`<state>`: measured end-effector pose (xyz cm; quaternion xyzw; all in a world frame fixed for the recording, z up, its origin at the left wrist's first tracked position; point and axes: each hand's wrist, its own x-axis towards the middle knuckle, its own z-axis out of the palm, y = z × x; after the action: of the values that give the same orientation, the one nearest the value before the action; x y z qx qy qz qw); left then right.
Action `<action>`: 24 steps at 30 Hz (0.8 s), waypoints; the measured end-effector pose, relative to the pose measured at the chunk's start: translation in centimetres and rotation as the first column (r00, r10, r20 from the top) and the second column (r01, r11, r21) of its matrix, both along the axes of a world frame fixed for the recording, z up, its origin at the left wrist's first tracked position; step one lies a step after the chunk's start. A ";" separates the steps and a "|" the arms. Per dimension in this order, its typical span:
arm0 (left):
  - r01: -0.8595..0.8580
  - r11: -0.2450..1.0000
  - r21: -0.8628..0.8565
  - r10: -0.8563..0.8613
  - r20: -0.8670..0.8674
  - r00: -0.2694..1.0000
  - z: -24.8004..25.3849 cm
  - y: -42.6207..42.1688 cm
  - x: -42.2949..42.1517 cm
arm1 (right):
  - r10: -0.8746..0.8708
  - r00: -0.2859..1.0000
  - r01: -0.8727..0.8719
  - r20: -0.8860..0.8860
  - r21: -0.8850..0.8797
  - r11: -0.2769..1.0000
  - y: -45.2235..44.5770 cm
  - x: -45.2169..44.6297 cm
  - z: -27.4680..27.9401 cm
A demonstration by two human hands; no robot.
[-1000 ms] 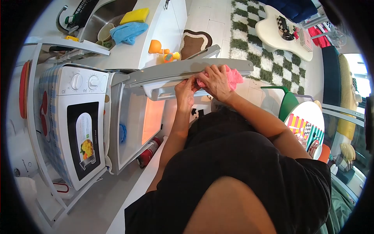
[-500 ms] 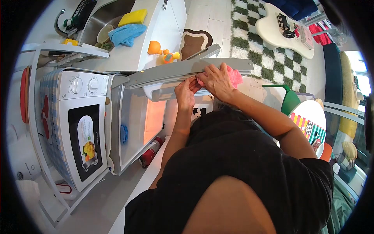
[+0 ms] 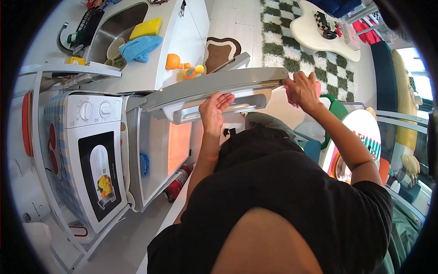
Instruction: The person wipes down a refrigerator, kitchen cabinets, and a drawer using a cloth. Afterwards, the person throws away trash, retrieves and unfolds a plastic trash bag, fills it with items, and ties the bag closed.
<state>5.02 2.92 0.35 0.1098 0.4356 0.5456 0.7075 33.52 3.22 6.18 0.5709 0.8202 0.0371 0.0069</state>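
Observation:
A refrigerator door [image 3: 219, 84] stands swung open in front of me, its grey edge facing up. My right hand [image 3: 303, 93] is at the far right end of this door edge, its fingers bent around a pink cloth [image 3: 318, 87] that is mostly hidden behind them. Beside the door's inner white shelf [image 3: 182, 114] is my left hand [image 3: 213, 112], palm turned up and fingers stretched out, holding nothing; whether it touches the shelf I cannot tell. To the left, the open refrigerator body [image 3: 155, 150] has a blue item [image 3: 144, 164] inside.
A white microwave [image 3: 96, 160] sits on a rack at left. Beyond are a sink [image 3: 98, 48], a yellow sponge [image 3: 146, 28] and a blue cloth [image 3: 140, 48]. A red bottle-shaped object [image 3: 177, 182] is on the floor. A round table [image 3: 358, 123] stands at right.
My right hand has moved right with the pink cloth, from the door's middle to its far end. My left hand has opened out and shifted slightly. The whole view has shifted a little.

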 end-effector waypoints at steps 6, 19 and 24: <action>-0.041 0.999 -0.023 0.042 0.024 0.999 0.2 -0.2 0.2 | 0.036 0.998 -0.031 -0.054 0.101 0.994 0.2 1.0 0.1; -0.069 0.996 0.058 0.071 -0.035 0.997 -0.6 -2.2 -1.5 | -0.096 0.892 0.183 -0.442 0.158 0.970 0.4 -3.9 5.7; 0.031 0.999 0.019 -0.029 -0.103 0.994 1.2 -2.7 -1.4 | 0.267 0.939 -0.224 -0.218 0.202 0.953 2.0 -8.8 0.3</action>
<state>3.58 0.23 1.53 0.1514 0.4639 0.5331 0.6911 24.71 5.23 6.53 0.4622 0.8734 0.0388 -0.1481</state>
